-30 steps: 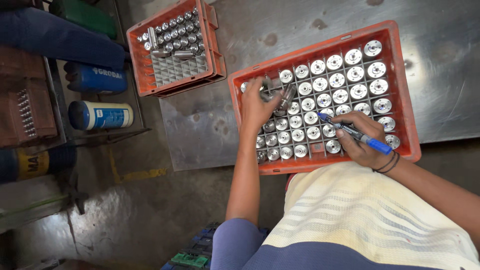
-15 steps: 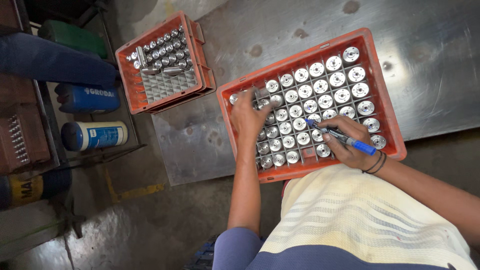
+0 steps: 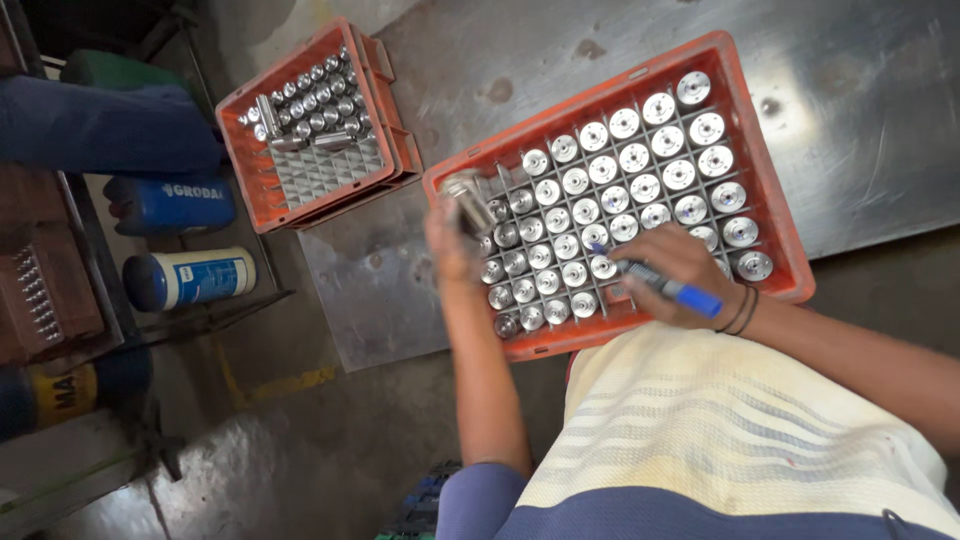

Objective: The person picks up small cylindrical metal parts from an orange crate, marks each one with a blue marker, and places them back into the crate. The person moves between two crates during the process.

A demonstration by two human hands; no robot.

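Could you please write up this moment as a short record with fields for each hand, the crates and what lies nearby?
left hand: holds a silver metal cylinder lifted at the near crate's left corner
right hand: grips a blue marker over the near crate's front rows
near crate: orange, gridded, nearly full of round metal parts standing on end
far crate: orange, upper half filled, lower cells bare
surface: scuffed metal sheet
beside it: two blue-and-white cans lying on their sides

shiny metal cylinder lifted tilted over orange crate's left corner.
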